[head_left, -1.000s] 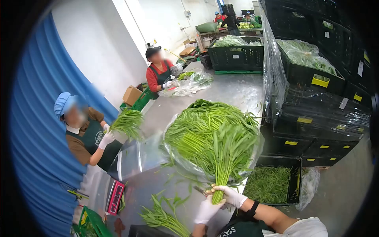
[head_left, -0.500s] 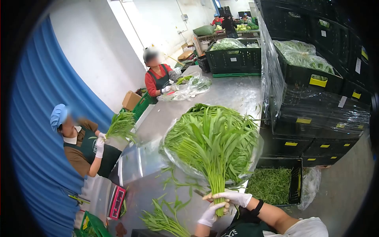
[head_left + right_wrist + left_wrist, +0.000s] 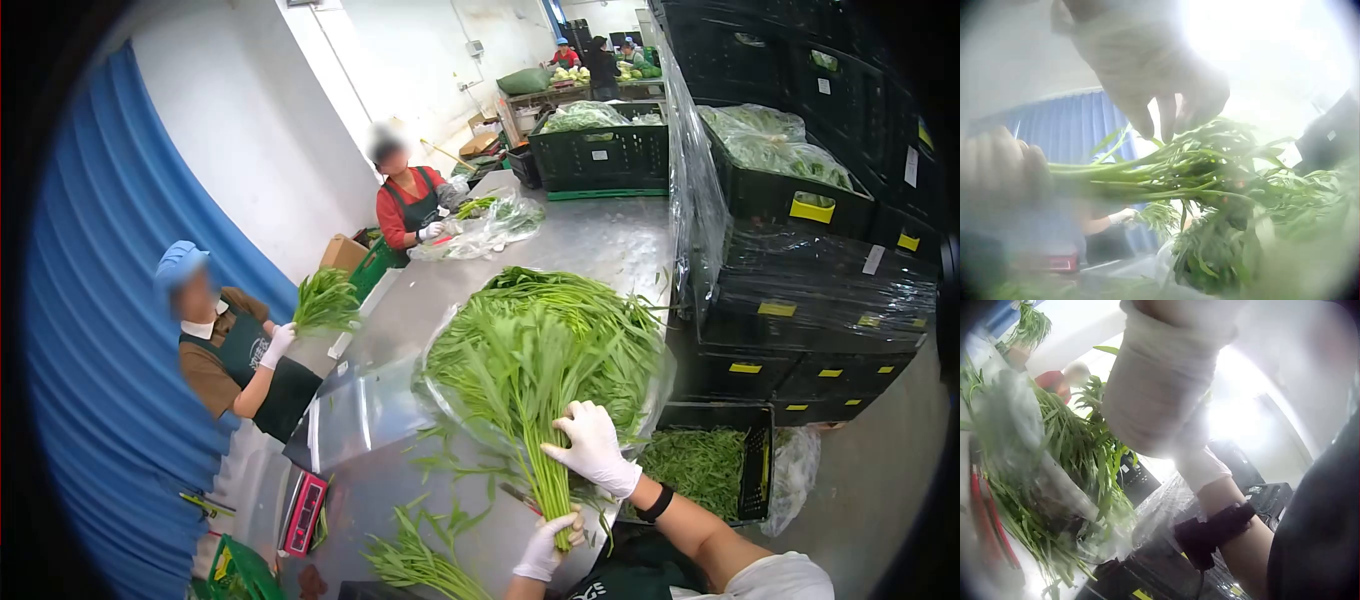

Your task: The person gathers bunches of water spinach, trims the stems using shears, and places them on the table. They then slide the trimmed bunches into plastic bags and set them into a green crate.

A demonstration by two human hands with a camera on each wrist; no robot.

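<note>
A bunch of long leafy greens [image 3: 545, 400] leans over a large plastic-lined heap of the same greens [image 3: 625, 350]. My gloved left hand [image 3: 548, 548] grips the stem ends at the bottom of the bunch; in the right wrist view that left hand [image 3: 1004, 165] is curled round the stems. Higher up, my gloved right hand [image 3: 594, 446] is at the side of the stems with its fingers spread and slightly bent. The right wrist view shows the right hand [image 3: 1154, 75] just over the stems, fingertips pointing down at them. Whether they touch is unclear.
Loose greens [image 3: 420, 560] lie on the metal table [image 3: 400, 450] at the front. A knife-like tool lies by the stems, partly hidden. A crate of greens [image 3: 700, 470] and stacked black crates [image 3: 800, 350] stand right. Two people work across the table; a red scale [image 3: 304, 514] is left.
My right hand has left the stem ends and moved up beside the bunch, its fingers spreading. The left hand still grips the stem ends, slightly lower.
</note>
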